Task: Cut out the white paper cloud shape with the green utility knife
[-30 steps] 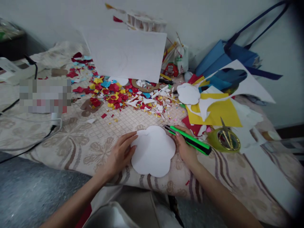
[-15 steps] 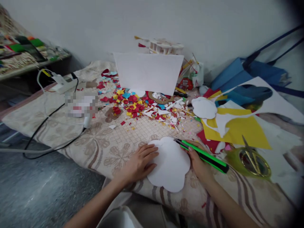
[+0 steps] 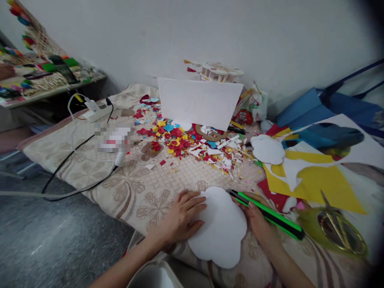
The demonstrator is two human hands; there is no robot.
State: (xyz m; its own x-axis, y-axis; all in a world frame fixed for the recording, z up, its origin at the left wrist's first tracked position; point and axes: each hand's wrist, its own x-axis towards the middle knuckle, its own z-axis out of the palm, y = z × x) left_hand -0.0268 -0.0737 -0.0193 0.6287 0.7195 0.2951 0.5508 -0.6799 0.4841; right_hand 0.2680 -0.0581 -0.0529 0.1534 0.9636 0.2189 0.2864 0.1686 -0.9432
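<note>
On cloth (image 3: 183, 178), white cutout (image 3: 222, 232), green cutter (image 3: 271, 215)

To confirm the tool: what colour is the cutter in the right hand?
The cutter in the right hand is green and black, clearest in the head view.

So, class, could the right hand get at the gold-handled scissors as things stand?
Probably: the scissors lie nearby, apparently uncovered. But the right hand holds a green cutter, which it might need to put down first.
</note>
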